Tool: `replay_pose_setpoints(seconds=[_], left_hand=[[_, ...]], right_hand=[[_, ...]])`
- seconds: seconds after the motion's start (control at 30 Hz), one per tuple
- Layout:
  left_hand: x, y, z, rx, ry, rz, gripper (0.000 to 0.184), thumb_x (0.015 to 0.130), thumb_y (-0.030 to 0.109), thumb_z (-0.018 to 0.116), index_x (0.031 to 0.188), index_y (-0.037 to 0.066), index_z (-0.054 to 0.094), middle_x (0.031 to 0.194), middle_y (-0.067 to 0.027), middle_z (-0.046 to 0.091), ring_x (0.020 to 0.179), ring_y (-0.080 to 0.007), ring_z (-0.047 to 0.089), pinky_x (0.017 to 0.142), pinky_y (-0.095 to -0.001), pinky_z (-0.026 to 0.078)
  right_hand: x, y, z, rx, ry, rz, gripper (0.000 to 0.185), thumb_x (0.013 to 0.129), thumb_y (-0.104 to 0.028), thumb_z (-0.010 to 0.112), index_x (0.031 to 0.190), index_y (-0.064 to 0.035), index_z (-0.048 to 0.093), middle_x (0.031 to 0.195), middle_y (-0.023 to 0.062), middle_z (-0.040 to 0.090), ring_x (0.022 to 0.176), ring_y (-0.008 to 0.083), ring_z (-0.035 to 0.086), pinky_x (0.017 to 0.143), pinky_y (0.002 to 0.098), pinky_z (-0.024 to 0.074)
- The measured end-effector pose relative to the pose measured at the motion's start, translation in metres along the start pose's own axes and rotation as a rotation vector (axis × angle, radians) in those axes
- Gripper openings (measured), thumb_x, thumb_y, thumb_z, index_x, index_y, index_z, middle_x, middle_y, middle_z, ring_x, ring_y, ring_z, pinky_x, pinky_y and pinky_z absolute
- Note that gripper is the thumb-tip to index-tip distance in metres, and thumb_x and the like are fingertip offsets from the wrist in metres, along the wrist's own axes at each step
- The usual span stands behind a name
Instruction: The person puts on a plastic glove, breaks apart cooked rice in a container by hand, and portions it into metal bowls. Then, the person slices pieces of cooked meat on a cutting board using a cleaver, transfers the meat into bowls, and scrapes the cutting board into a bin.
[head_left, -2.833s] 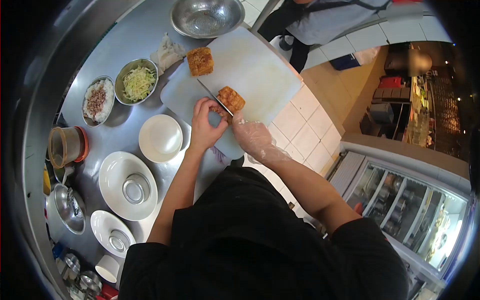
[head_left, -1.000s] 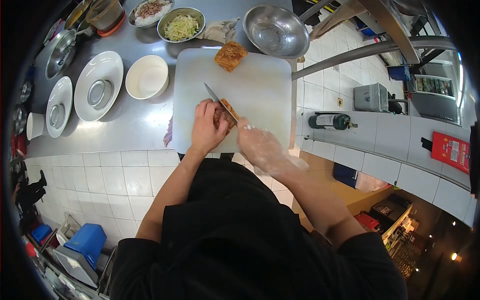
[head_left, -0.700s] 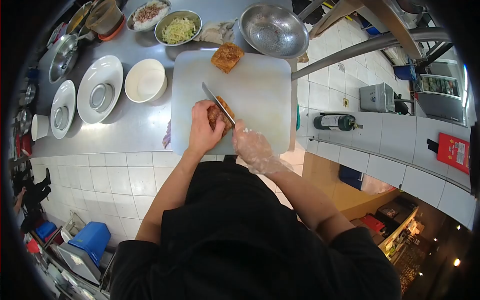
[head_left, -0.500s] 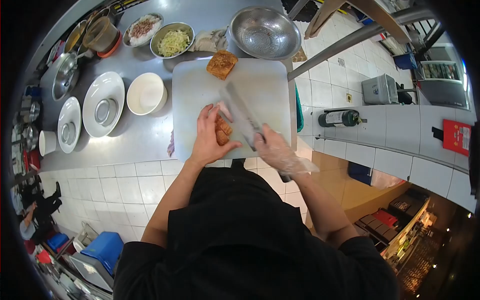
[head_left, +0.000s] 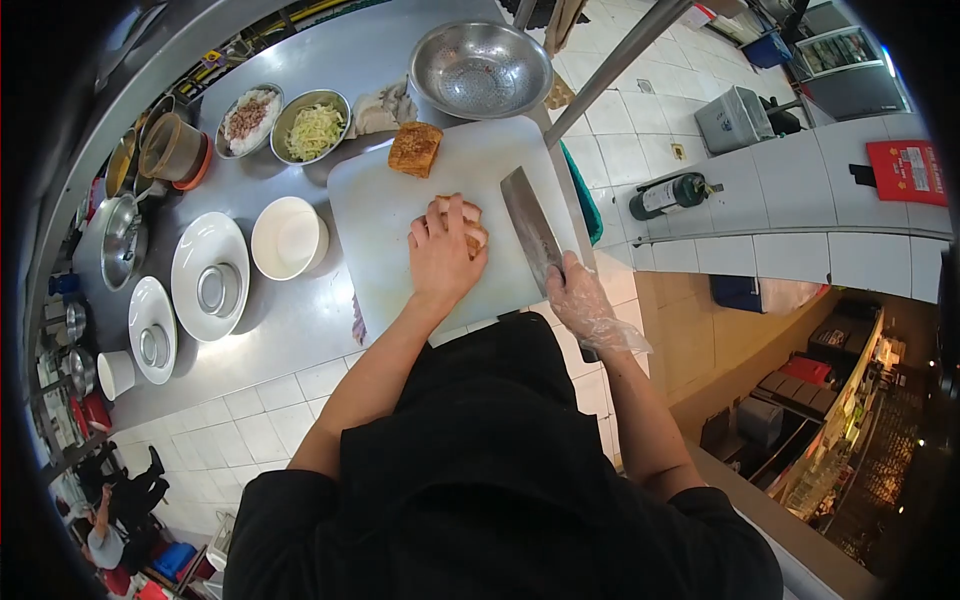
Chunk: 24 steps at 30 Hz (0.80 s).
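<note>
Mid-frame, the left hand (head_left: 447,255), fingers slightly spread, covers the cut meat pieces (head_left: 473,222) on the cutting board (head_left: 390,270). Right of centre, the gloved right hand (head_left: 582,300) grips the cleaver (head_left: 532,225).

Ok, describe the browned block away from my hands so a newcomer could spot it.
On the steel table, find the white cutting board. Near its far edge, left of the perforated metal bowl, sits the browned block. It lies by itself, while the cut pieces are under your left hand.
</note>
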<state>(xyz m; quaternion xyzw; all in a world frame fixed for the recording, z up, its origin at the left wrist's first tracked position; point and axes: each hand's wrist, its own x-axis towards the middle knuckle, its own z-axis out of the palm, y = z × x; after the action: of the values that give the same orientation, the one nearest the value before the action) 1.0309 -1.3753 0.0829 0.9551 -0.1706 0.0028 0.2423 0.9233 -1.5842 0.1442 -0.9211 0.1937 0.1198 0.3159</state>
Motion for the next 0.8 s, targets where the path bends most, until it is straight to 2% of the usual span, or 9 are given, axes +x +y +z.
replay_pose_setpoints(seconds=[0.13, 0.2, 0.37, 0.4, 0.47, 0.5, 0.6, 0.67, 0.8], left_hand=[[0.015, -0.031, -0.016, -0.060, 0.074, -0.022, 0.098, 0.076, 0.027, 0.086, 0.161, 0.012, 0.040, 0.148, -0.0241, 0.055, 0.125, -0.0466, 0.056, 0.109, -0.0550, 0.047], [0.026, -0.062, -0.036, -0.042, -0.219, 0.012, 0.103, 0.073, 0.028, 0.088, 0.162, 0.014, 0.039, 0.153, -0.0217, 0.053, 0.124, -0.0459, 0.057, 0.108, -0.0520, 0.049], [0.037, -0.048, -0.049, 0.341, -0.155, 0.102, 0.104, 0.064, 0.054, 0.095, 0.153, 0.014, 0.058, 0.144, -0.0176, 0.064, 0.149, -0.0406, 0.045, 0.123, -0.0705, 0.019], [0.046, -0.028, -0.043, 0.352, -0.156, 0.083, 0.104, 0.064, 0.054, 0.095, 0.153, 0.014, 0.058, 0.144, -0.0176, 0.064, 0.149, -0.0406, 0.045, 0.123, -0.0705, 0.019], [0.068, 0.012, -0.037, 0.529, -0.490, -0.142, 0.099, 0.064, 0.050, 0.096, 0.150, 0.016, 0.061, 0.155, -0.0154, 0.058, 0.153, -0.0373, 0.042, 0.123, -0.0663, 0.024], [0.073, 0.020, -0.039, 0.530, -0.493, -0.151, 0.099, 0.064, 0.050, 0.096, 0.150, 0.016, 0.061, 0.155, -0.0154, 0.058, 0.153, -0.0373, 0.042, 0.123, -0.0663, 0.024], [0.071, 0.028, -0.032, 0.335, -0.658, 0.128, 0.082, 0.074, 0.033, 0.092, 0.148, 0.016, 0.062, 0.155, -0.0130, 0.059, 0.153, -0.0326, 0.044, 0.123, -0.0643, 0.026], [0.058, 0.009, -0.015, 0.338, -0.408, 0.698, 0.063, 0.085, 0.011, 0.078, 0.146, 0.015, 0.061, 0.149, -0.0118, 0.061, 0.146, -0.0297, 0.052, 0.120, -0.0601, 0.035], [0.034, 0.005, -0.025, 0.182, -0.180, 0.562, 0.054, 0.086, 0.003, 0.074, 0.138, 0.009, 0.063, 0.141, -0.0149, 0.064, 0.140, -0.0357, 0.055, 0.119, -0.0506, 0.042]], right_hand=[[0.013, 0.009, -0.002, -0.012, -0.051, -0.090, 0.030, 0.108, -0.027, 0.052, 0.110, 0.0032, 0.053, 0.092, 0.0421, 0.068, 0.096, 0.0611, 0.066, 0.088, 0.0685, 0.0502], [0.024, 0.018, -0.008, -0.045, -0.099, -0.135, 0.030, 0.108, -0.027, 0.052, 0.111, 0.0032, 0.052, 0.093, 0.0421, 0.068, 0.096, 0.0611, 0.067, 0.089, 0.0687, 0.0502], [0.036, 0.041, -0.030, -0.026, -0.186, -0.194, 0.029, 0.106, -0.023, 0.053, 0.120, 0.0019, 0.049, 0.090, 0.0383, 0.069, 0.091, 0.0607, 0.067, 0.086, 0.0690, 0.0509], [0.035, 0.045, -0.035, -0.009, -0.200, -0.224, 0.030, 0.105, -0.022, 0.053, 0.123, 0.0011, 0.047, 0.088, 0.0368, 0.070, 0.089, 0.0603, 0.068, 0.083, 0.0690, 0.0512], [0.029, 0.055, -0.040, 0.066, -0.178, -0.294, 0.030, 0.104, -0.018, 0.053, 0.125, 0.0005, 0.046, 0.086, 0.0364, 0.069, 0.087, 0.0599, 0.068, 0.081, 0.0687, 0.0515], [0.025, 0.059, -0.043, 0.130, -0.144, -0.351, 0.030, 0.103, -0.015, 0.053, 0.127, 0.0000, 0.045, 0.084, 0.0360, 0.069, 0.085, 0.0596, 0.067, 0.079, 0.0683, 0.0518], [0.015, 0.063, -0.046, 0.232, -0.017, -0.452, 0.026, 0.102, -0.012, 0.054, 0.125, -0.0023, 0.046, 0.082, 0.0353, 0.068, 0.084, 0.0591, 0.068, 0.077, 0.0676, 0.0527], [0.024, 0.065, -0.046, 0.006, -0.082, -0.399, 0.025, 0.103, -0.015, 0.055, 0.123, -0.0023, 0.046, 0.079, 0.0314, 0.069, 0.082, 0.0555, 0.070, 0.074, 0.0653, 0.0537], [0.029, 0.056, -0.041, -0.421, -0.074, -0.420, 0.018, 0.101, -0.012, 0.056, 0.115, -0.0034, 0.049, 0.072, 0.0258, 0.071, 0.071, 0.0467, 0.073, 0.066, 0.0591, 0.0590]])
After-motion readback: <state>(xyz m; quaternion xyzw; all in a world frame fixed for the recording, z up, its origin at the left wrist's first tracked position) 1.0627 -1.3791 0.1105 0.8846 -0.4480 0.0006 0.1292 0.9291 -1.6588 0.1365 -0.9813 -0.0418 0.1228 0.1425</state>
